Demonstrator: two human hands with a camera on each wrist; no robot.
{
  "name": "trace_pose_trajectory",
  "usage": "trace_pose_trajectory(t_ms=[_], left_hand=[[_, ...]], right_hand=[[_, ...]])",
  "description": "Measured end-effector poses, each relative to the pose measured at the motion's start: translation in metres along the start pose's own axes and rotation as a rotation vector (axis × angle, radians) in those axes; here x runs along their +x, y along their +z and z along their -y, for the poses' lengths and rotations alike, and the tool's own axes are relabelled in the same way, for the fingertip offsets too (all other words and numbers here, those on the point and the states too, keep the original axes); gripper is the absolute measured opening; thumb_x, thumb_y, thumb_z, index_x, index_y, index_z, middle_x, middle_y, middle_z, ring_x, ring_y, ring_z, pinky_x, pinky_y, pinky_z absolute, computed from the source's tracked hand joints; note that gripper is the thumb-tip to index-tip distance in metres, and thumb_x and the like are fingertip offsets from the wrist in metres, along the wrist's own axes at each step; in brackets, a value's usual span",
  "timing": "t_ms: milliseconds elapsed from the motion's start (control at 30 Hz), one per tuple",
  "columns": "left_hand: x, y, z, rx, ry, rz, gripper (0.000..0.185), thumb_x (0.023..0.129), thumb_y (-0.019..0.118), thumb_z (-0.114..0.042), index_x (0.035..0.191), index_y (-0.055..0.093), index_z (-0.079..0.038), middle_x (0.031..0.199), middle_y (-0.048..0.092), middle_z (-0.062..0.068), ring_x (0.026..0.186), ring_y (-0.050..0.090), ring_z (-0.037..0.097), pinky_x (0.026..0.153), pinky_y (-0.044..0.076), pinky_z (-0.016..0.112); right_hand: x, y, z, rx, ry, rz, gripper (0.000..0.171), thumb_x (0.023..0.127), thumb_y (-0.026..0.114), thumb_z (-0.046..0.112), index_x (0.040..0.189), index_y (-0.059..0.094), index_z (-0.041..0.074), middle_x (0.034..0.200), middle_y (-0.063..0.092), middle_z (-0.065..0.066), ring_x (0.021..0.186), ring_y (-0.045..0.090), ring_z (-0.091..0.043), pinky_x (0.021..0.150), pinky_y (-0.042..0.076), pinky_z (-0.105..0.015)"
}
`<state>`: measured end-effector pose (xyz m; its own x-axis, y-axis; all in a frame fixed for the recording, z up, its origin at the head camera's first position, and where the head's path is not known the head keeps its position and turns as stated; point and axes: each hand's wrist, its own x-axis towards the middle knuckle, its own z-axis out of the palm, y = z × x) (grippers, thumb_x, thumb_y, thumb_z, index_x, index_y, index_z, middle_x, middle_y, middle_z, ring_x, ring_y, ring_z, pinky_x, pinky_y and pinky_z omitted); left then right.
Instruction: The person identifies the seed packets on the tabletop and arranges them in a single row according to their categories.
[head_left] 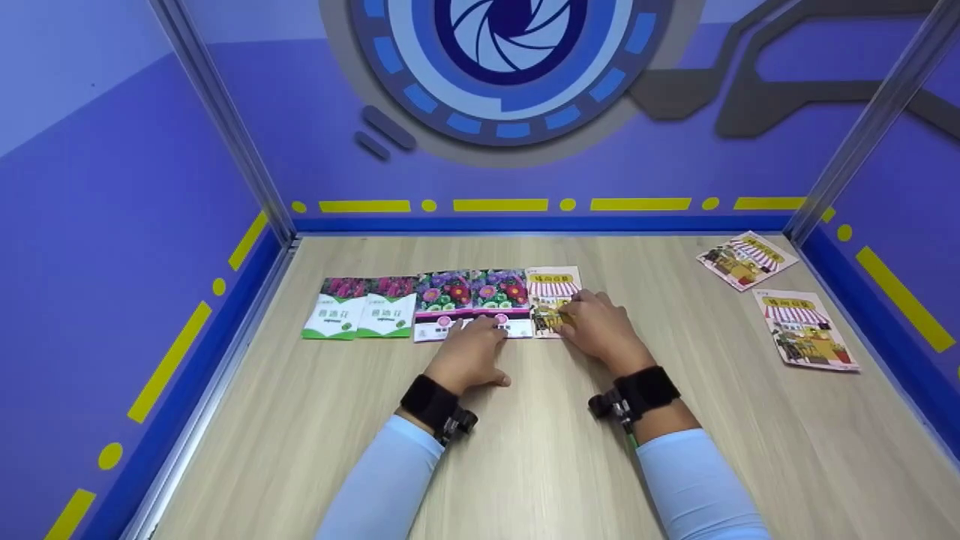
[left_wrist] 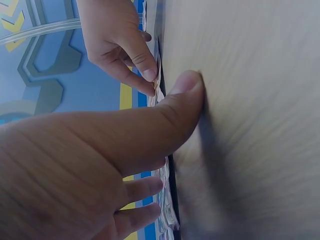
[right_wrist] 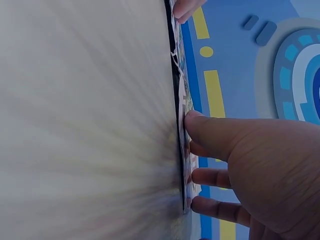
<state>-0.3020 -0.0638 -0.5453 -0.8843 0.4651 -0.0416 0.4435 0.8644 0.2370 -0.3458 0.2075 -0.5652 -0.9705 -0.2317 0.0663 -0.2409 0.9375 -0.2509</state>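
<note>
On the wooden table lies a row of flat seed packets. At its left are two green-and-white packets (head_left: 387, 315), then two packets with colourful flowers (head_left: 499, 289), then a packet with a striped awning (head_left: 553, 279). My left hand (head_left: 469, 352) rests its fingertips on the lower part of the flower packets, thumb out over the wood. With straight fingers, my right hand (head_left: 600, 330) touches the awning packet at its right side; the thumb lies on its face in the right wrist view. Part of each packet under the fingers is hidden.
Two more awning packets lie at the right: one turned askew (head_left: 748, 260) near the back corner, one (head_left: 806, 331) nearer the front. A blue-purple back wall (head_left: 637, 180) and side walls with metal corner posts enclose the table (head_left: 540, 465).
</note>
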Motion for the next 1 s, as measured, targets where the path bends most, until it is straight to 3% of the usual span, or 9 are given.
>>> trace_pose_trajectory(t_ms=[367,633,833,1000], left_hand=[[0.001,0.000,-0.001,-0.024,-0.015,0.014,0.084,0.081,0.104,-0.045,0.150,0.072,-0.009,0.172,0.058,0.012,0.162,0.053,0.034,0.134,0.040,0.066],[0.002,-0.002,-0.007,0.038,0.020,0.034,0.085,0.082,0.103,-0.043,0.154,0.070,-0.011,0.170,0.060,0.011,0.163,0.052,0.031,0.138,0.037,0.061],[0.005,-0.003,-0.014,0.110,0.099,0.035,0.072,0.088,0.097,-0.045,0.149,0.073,-0.014,0.165,0.066,0.008,0.160,0.055,0.028,0.135,0.040,0.061],[0.007,0.000,-0.022,0.103,0.118,0.032,0.074,0.099,0.086,-0.052,0.160,0.065,-0.016,0.166,0.065,0.008,0.160,0.056,0.029,0.136,0.041,0.057]], right_hand=[[-0.003,-0.009,-0.010,0.061,0.020,0.020,0.045,0.106,0.079,0.039,0.139,0.080,0.009,0.145,0.068,-0.021,0.136,0.062,-0.045,0.109,0.053,-0.075],[-0.001,-0.011,-0.023,0.084,0.072,0.049,0.041,0.106,0.077,0.034,0.137,0.080,0.009,0.149,0.066,-0.020,0.136,0.063,-0.046,0.110,0.053,-0.071],[0.000,-0.015,-0.039,0.123,0.093,0.051,0.053,0.108,0.074,0.035,0.152,0.070,0.005,0.160,0.061,-0.027,0.147,0.057,-0.054,0.116,0.049,-0.078],[-0.003,-0.019,-0.066,0.116,0.155,0.064,0.062,0.110,0.071,0.036,0.161,0.060,0.002,0.168,0.051,-0.032,0.156,0.047,-0.058,0.122,0.042,-0.081]])
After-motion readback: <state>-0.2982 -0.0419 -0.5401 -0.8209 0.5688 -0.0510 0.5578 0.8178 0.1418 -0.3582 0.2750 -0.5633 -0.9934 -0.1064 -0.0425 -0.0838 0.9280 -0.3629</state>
